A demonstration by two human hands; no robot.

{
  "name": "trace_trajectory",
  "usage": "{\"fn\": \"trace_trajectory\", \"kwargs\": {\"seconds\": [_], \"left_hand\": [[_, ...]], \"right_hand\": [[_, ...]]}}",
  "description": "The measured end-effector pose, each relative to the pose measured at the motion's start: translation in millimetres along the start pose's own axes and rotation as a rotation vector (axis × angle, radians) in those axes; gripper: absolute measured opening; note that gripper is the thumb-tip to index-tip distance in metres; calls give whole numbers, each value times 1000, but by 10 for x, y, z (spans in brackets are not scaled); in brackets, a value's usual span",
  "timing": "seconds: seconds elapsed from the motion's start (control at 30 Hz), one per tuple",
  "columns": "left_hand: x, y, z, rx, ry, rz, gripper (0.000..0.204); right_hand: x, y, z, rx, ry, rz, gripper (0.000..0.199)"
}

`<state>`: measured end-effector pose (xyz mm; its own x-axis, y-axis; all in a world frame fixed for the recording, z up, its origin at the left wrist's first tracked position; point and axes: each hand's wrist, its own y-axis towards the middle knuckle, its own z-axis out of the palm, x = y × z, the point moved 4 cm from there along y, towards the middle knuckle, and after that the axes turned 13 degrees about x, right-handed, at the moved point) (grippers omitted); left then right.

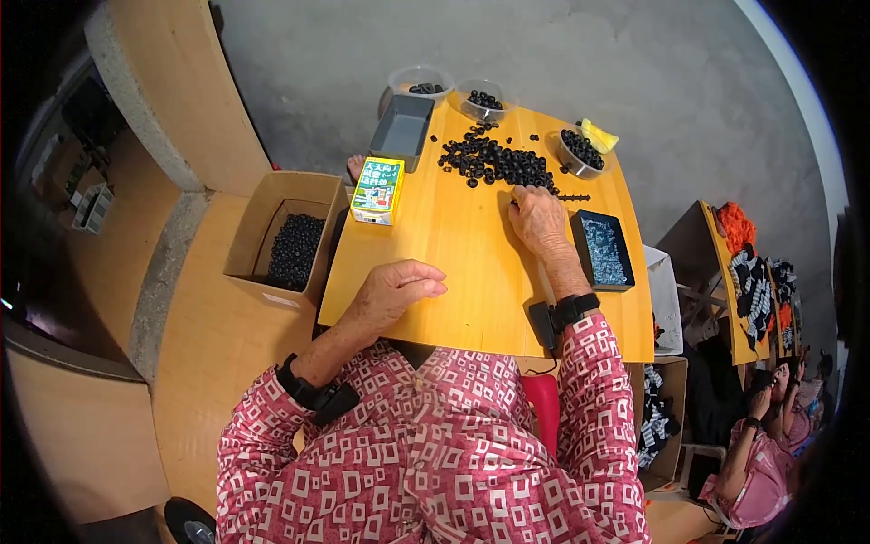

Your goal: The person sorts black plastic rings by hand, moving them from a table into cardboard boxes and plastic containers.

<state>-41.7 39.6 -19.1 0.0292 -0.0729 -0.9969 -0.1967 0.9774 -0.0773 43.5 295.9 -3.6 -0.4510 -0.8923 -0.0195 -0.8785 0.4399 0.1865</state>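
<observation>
My right hand (541, 222) is at the near edge of a loose pile of small black ring-like parts (507, 165), its fingers curled together. What they grip, if anything, is hidden. Just past its knuckles lies a thin black ridged strip (575, 198). Beside that wrist stands a black tray (604, 251) filled with small shiny bits. Over the near left part of the yellow table (471, 308), my left hand (399, 288) has thumb and fingers drawn together. I cannot make out anything between them.
Clear bowls (583, 166) of black parts line the far edges, one with a yellow piece (600, 136) on its rim. A grey bin (401, 131) and a yellow-green carton (378, 191) stand left. A cardboard box (281, 240) sits beside the table. Another person (757, 471) is at lower right.
</observation>
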Motion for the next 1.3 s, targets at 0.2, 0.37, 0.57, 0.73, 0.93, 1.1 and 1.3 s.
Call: {"fn": "trace_trajectory", "kwargs": {"seconds": [0.2, 0.37, 0.57, 0.73, 0.93, 1.1, 1.3], "left_hand": [[32, 21, 15, -22, 148, 47, 21], [42, -15, 61, -141, 385, 246, 19], [-21, -41, 34, -127, 426, 223, 17], [61, -9, 31, -57, 256, 124, 17], [39, 28, 41, -61, -226, 76, 21], [46, 8, 34, -3, -306, 76, 20], [22, -39, 27, -20, -367, 96, 28]], "right_hand": [[255, -80, 1, -3, 116, -48, 15], [613, -258, -144, -11, 179, -180, 10], [777, -487, -241, -141, 269, -249, 10], [842, -581, -202, -44, 335, -277, 12], [1182, -875, -563, -190, 569, -425, 22], [1272, -955, -603, -228, 549, -464, 31], [1238, -984, -623, -184, 649, -438, 23]]}}
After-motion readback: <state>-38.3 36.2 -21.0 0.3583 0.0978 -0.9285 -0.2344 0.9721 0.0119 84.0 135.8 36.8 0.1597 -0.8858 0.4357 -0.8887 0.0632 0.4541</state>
